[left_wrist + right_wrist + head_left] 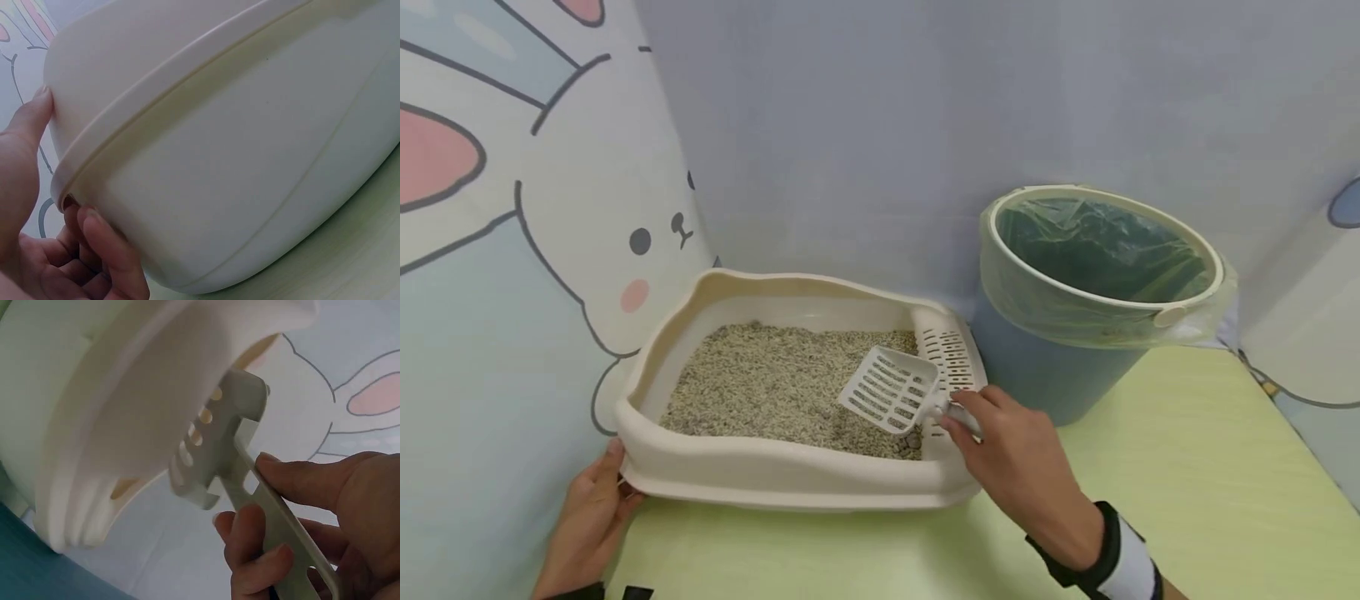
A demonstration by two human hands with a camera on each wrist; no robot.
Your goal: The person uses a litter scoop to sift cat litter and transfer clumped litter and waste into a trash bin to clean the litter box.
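Partly cropped, left hand (587, 521) grips litter box (760, 475) corner; right hand (1018, 467) pinches scoop (891, 390), handle hidden.

Scoop (891, 390) handle hidden inside right hand (1011, 458); left hand (587, 521) fingers hidden under litter box (775, 475) near-left rim.

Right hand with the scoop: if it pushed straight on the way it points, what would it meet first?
Most likely the litter. The right hand aims the scoop up and left into the litter box, its blade low over the grains; exact height is unclear.
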